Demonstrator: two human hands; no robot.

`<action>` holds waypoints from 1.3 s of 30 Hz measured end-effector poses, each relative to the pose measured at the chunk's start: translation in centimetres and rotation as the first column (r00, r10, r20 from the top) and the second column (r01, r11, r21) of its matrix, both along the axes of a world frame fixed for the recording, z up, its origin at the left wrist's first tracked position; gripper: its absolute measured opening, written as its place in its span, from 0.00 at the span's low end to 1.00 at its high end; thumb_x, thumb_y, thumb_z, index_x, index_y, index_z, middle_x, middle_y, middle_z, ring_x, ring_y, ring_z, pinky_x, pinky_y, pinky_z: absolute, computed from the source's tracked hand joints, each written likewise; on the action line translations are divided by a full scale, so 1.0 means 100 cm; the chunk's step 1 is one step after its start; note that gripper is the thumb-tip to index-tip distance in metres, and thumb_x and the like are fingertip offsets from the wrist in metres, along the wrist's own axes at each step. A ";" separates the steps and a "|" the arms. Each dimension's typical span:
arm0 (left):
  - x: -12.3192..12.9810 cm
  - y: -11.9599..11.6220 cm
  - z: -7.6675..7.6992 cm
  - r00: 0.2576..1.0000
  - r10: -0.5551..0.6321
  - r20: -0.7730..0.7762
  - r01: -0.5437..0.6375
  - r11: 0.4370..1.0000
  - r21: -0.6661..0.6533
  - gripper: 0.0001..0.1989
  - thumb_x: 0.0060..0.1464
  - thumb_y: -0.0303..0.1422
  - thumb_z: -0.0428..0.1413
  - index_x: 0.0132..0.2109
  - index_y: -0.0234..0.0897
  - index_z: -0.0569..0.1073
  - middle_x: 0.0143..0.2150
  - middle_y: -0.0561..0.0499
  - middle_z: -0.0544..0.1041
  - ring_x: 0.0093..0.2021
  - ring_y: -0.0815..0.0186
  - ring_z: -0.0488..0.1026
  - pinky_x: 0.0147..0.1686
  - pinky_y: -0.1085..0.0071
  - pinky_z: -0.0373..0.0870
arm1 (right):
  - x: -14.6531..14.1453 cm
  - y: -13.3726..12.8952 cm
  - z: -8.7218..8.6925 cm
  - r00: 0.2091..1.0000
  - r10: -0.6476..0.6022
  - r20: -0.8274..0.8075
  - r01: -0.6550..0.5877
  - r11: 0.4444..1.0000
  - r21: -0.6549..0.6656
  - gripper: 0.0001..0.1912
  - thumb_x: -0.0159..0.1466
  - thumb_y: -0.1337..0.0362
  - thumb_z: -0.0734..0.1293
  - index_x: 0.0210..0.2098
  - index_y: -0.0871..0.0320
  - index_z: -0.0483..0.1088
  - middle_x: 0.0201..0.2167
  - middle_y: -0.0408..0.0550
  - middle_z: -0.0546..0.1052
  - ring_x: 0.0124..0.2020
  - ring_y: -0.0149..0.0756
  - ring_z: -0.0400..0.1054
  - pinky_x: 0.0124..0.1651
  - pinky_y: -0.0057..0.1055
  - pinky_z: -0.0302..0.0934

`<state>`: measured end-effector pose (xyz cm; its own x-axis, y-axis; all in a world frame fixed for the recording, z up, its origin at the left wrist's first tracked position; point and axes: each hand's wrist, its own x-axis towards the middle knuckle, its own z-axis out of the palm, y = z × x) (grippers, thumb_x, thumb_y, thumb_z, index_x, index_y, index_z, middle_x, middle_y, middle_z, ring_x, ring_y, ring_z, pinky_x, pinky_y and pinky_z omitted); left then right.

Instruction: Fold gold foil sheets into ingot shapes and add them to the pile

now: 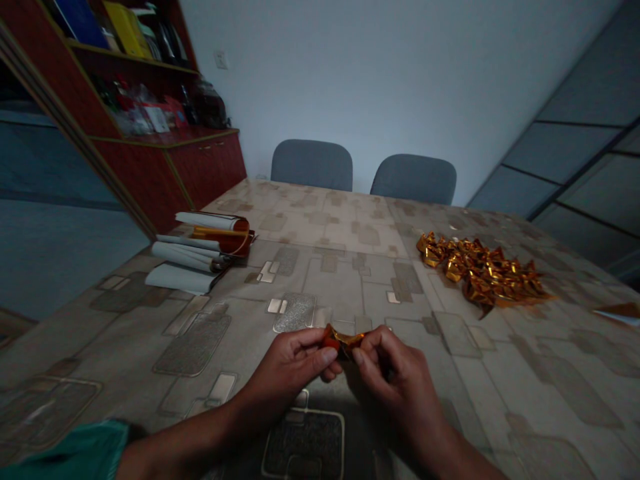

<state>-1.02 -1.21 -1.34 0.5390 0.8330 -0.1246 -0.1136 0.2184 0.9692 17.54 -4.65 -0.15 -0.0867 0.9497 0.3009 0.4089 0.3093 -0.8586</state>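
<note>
Above the near middle of the patterned table (pixel 370 273), a small folded piece of shiny orange-gold foil (pixel 344 340) is held between both hands. My left hand (pixel 300 360) pinches its left end between thumb and fingers. The right end is pinched by my right hand (pixel 395 373), with the fingers curled. Farther back on the right lies a pile of folded gold foil pieces (pixel 485 270). Rolled or folded sheets (pixel 200 253), pale on one side and orange on the other, rest at the table's left.
Two grey chairs (pixel 313 163) stand behind the table's far edge. A red cabinet (pixel 205 167) with shelved items is at the back left. One flat foil sheet (pixel 620 313) lies near the right edge.
</note>
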 end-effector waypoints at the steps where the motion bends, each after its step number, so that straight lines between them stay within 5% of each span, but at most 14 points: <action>1: 0.000 0.000 0.000 1.000 -0.004 -0.001 0.004 1.000 0.011 0.16 0.58 0.43 0.62 0.42 0.32 0.80 0.31 0.51 0.76 0.33 0.66 0.71 0.38 0.70 0.67 | 0.000 0.000 -0.001 1.000 0.004 -0.001 -0.004 1.000 0.003 0.10 0.65 0.66 0.63 0.27 0.54 0.61 0.16 0.33 0.60 0.16 0.26 0.52 0.20 0.22 0.46; 15: 0.000 0.000 0.000 1.000 -0.013 0.023 0.013 1.000 0.010 0.15 0.58 0.42 0.62 0.42 0.33 0.79 0.33 0.49 0.78 0.35 0.65 0.73 0.39 0.71 0.68 | 0.006 -0.003 0.001 0.994 0.017 -0.110 -0.033 0.989 -0.143 0.06 0.63 0.64 0.69 0.37 0.55 0.67 0.18 0.31 0.60 0.19 0.27 0.54 0.22 0.23 0.46; 24: -0.002 0.000 -0.007 0.997 -0.029 0.070 0.032 0.999 -0.042 0.18 0.56 0.42 0.64 0.49 0.35 0.79 0.37 0.50 0.79 0.38 0.64 0.74 0.42 0.70 0.67 | 0.010 0.000 0.003 0.996 0.081 0.033 -0.082 0.996 0.040 0.13 0.64 0.63 0.71 0.25 0.57 0.68 0.20 0.38 0.69 0.20 0.27 0.60 0.24 0.24 0.51; 30: -0.003 0.002 -0.013 0.992 -0.020 0.123 0.035 0.992 -0.125 0.21 0.55 0.42 0.66 0.52 0.37 0.78 0.44 0.48 0.81 0.45 0.62 0.77 0.48 0.68 0.67 | 0.007 -0.002 0.002 0.995 0.071 0.067 -0.076 0.994 0.077 0.11 0.65 0.62 0.72 0.28 0.57 0.70 0.18 0.36 0.68 0.18 0.26 0.58 0.21 0.22 0.50; 39: -0.002 0.002 -0.011 0.976 -0.003 0.216 0.046 0.980 -0.193 0.17 0.53 0.38 0.68 0.48 0.38 0.81 0.39 0.51 0.80 0.33 0.70 0.73 0.40 0.72 0.68 | 0.008 -0.002 0.005 0.985 0.164 0.049 -0.169 0.978 0.124 0.02 0.68 0.63 0.70 0.38 0.55 0.75 0.27 0.41 0.79 0.24 0.29 0.70 0.27 0.24 0.62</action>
